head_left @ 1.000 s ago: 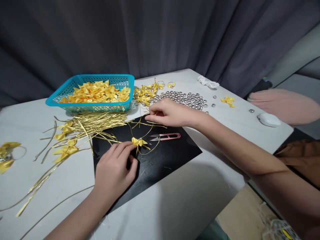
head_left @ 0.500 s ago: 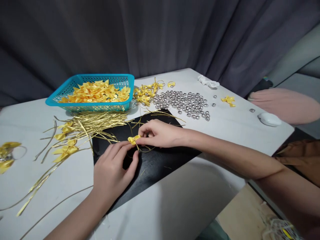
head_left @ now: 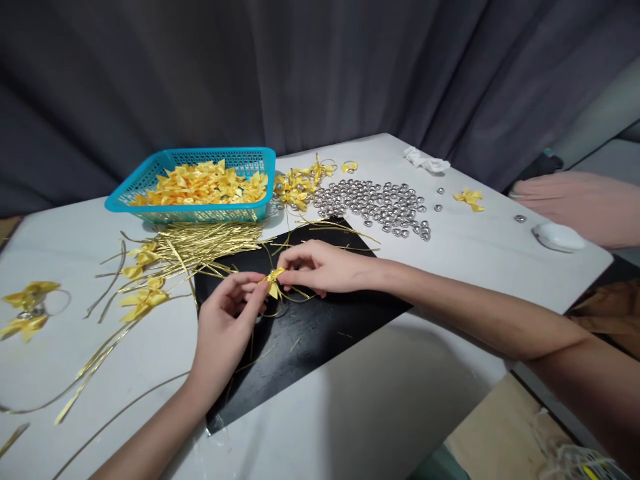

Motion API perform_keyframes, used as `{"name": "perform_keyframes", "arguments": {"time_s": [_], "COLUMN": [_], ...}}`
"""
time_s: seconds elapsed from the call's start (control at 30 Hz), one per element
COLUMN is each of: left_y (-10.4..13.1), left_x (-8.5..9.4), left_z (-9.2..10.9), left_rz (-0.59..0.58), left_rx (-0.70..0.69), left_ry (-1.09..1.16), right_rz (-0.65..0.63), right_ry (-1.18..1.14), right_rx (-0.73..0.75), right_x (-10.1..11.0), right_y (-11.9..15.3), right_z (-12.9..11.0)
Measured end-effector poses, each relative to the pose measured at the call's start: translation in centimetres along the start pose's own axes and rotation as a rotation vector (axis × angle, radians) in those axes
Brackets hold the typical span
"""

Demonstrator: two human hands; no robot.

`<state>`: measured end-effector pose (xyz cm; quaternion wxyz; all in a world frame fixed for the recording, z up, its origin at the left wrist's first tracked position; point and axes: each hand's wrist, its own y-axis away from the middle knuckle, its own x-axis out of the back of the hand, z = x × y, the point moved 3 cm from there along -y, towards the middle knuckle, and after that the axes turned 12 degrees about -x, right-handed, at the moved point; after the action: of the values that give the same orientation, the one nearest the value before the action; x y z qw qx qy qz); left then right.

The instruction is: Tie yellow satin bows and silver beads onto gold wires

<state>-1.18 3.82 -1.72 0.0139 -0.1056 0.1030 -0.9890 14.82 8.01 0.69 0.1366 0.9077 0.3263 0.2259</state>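
The yellow satin ribbon bow (head_left: 273,289) sits over the black mat (head_left: 310,353), directly between the hands and touching both, neither one nearer. The left hand (head_left: 226,323) pinches its left end between thumb and fingers; the right hand (head_left: 325,268) pinches its right. Its long axis seems to run crosswise, hand to hand, with one tip pointing down toward the person.

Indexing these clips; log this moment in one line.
left hand: pinching yellow ribbon piece | right hand: same piece | beneath: black mat
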Motion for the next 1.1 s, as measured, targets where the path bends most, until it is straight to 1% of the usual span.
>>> {"name": "perform_keyframes", "arguments": {"time_s": [0.1, 0.17, 0.23, 0.37, 0.47, 0.6, 0.67, 0.73, 0.83, 0.93, 1.0, 1.1], "left_y": [0.1, 0.2, 0.2, 0.1, 0.1, 0.3, 0.3, 0.4, 0.3, 0.2, 0.1, -0.1], "left_x": [-0.1, -0.1, 0.0, 0.1, 0.2, 0.2, 0.3, 0.3, 0.4, 0.3, 0.2, 0.1], "left_z": [0.0, -0.1, -0.2, -0.2, 0.0, 0.1, 0.1, 0.1, 0.1, 0.2, 0.3, 0.2], "left_rz": [0.027, 0.030, 0.034, 0.059, 0.080, 0.083, 0.082, 0.087, 0.070, 0.035, 0.028, 0.049], "left_rx": [0.006, 0.013, 0.018, -0.016, -0.065, -0.171, -0.211, -0.230, -0.204, -0.119, -0.051, 0.034], "left_ry": [0.027, 0.026, 0.021, 0.008, -0.014, -0.040, -0.057, -0.067, -0.045, 0.004, 0.054, 0.130], "right_rz": [-0.011, -0.037, -0.032, 0.015, -0.037, -0.145, -0.158, -0.143, -0.132, -0.126, -0.079, -0.006], "right_ry": [-0.177, -0.276, -0.350, -0.396, -0.476, -0.618, -0.656, -0.691, -0.747, -0.807, -0.846, -0.856], "right_rx": [-0.063, -0.066, -0.067, -0.060, -0.046, -0.097, -0.103, -0.092, -0.064, -0.030, -0.002, -0.004], "right_x": [-0.9, -1.6, -1.9, -1.6, -1.1, -0.7, -0.5, -0.4, -0.8, -1.8, -2.4, -2.9], "right_y": [-0.3, -0.5, -0.8, -1.1, -1.2, -1.4, -1.4, -1.4, -1.3, -1.2, -1.2, -1.2], "right_z": [0.6, 1.1, 1.5, 2.0, 2.0, 2.0, 2.0, 2.0, 2.0, 2.1, 2.3, 2.6]}}
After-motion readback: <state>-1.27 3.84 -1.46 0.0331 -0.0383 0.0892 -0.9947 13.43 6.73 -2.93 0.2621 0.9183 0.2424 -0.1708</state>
